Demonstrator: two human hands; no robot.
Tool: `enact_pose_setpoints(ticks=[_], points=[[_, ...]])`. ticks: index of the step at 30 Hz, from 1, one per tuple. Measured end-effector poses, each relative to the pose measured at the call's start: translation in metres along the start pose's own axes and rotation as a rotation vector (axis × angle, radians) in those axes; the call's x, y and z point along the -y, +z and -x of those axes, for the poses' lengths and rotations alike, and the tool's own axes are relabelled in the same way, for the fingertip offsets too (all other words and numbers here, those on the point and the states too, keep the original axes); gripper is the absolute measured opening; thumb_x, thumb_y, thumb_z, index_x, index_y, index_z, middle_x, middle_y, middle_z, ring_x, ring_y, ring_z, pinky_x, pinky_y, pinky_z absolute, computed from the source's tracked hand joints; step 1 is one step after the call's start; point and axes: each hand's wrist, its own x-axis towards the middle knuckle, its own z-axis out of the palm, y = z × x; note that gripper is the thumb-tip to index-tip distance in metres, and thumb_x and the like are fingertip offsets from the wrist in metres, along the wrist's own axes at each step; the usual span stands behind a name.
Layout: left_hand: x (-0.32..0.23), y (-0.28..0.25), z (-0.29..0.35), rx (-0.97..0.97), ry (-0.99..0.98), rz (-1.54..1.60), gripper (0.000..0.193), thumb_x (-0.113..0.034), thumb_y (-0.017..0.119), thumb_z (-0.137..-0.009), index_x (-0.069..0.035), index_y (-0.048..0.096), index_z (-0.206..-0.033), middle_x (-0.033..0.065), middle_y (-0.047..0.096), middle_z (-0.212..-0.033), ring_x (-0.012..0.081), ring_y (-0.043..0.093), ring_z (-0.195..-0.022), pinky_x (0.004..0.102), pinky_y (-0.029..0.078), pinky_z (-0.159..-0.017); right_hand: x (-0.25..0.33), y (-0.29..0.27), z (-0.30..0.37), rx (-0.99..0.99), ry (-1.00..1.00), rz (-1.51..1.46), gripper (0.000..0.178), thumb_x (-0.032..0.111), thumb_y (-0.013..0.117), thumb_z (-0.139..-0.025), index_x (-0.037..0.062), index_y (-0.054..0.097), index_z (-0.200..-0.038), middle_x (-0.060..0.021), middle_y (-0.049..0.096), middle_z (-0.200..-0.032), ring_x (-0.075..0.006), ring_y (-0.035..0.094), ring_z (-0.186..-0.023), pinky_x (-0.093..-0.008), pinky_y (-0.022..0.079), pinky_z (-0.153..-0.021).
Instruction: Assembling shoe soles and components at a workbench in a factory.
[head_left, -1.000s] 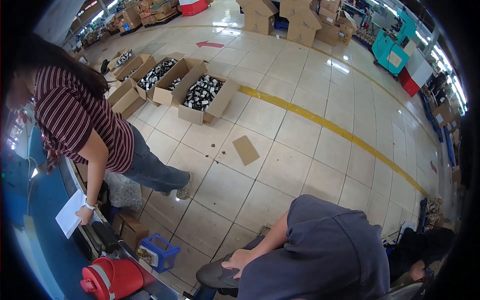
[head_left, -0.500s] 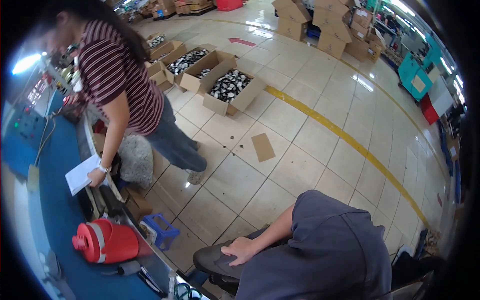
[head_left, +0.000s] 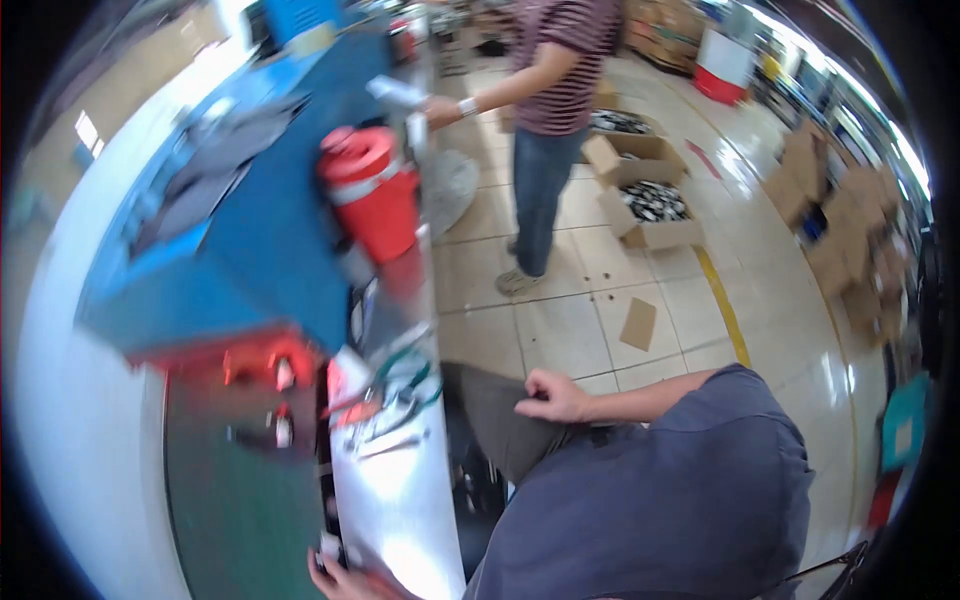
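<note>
Left hand (head_left: 345,582), grip too blurred to tell, was by a small part (head_left: 330,546), seemingly a pick-up needing a pinch; right hand (head_left: 562,399) lay half-curled.

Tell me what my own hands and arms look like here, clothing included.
Your right hand is ungloved, with no watch visible; a plain dark grey-blue sleeve leaves the forearm bare. Your left hand looks ungloved too, though blurred; no sleeve shows there.
</note>
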Motion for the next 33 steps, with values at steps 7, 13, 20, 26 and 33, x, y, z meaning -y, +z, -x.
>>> enact_pose_setpoints(ticks=[7,13,20,26,33], points=[[-0.015,0.009,0.004,-0.053,0.049,0.087,0.025,0.004,0.064,-0.083,0.000,0.063,-0.108,0.0095,0.061,-0.112,0.0174,0.059,-0.096,0.0282,0.048,-0.085,0.091,0.008,-0.003,-0.030,-0.008,-0.153,0.027,0.012,0.067,-0.085,0.0088,0.041,-0.088,0.0033,0.043,-0.076,-0.0054,0.040,-0.069,-0.0224,0.035,-0.061],[-0.017,0.003,0.006,-0.085,0.110,0.163,0.023,0.001,0.068,-0.081,0.001,0.063,-0.104,0.0084,0.060,-0.111,0.0143,0.058,-0.096,0.0259,0.047,-0.086,0.177,0.041,-0.012,0.149,-0.250,-0.272,0.030,0.008,0.068,-0.084,0.0087,0.039,-0.089,0.0027,0.044,-0.080,-0.0051,0.042,-0.073,-0.0212,0.035,-0.065],[-0.058,-0.015,0.036,-0.069,-0.227,0.428,0.028,-0.001,0.069,-0.083,-0.002,0.066,-0.111,0.0015,0.063,-0.091,0.0083,0.060,-0.079,0.0215,0.051,-0.069,0.181,0.085,-0.005,0.543,-0.156,-0.428,0.036,0.004,0.074,-0.076,0.0088,0.042,-0.092,0.0026,0.044,-0.087,-0.0063,0.044,-0.077,-0.0199,0.036,-0.071],[-0.078,-0.024,0.100,0.122,-0.457,0.656,0.026,-0.005,0.061,-0.089,-0.004,0.062,-0.115,0.0083,0.063,-0.113,0.0141,0.066,-0.088,0.0318,0.059,-0.074,0.185,0.092,-0.010,0.800,-0.289,-0.272,0.035,0.006,0.076,-0.073,0.0062,0.049,-0.096,0.0007,0.049,-0.091,-0.0071,0.048,-0.082,-0.0209,0.039,-0.075],[-0.097,-0.006,0.139,0.204,-0.412,0.707,0.031,-0.004,0.063,-0.087,-0.004,0.061,-0.118,0.0103,0.062,-0.118,0.0146,0.064,-0.091,0.0270,0.057,-0.071,0.211,0.103,-0.029,0.977,-0.570,-0.181,0.056,0.006,0.076,-0.069,0.0020,0.059,-0.123,-0.0112,0.067,-0.098,-0.0153,0.062,-0.088,-0.0275,0.048,-0.083]])
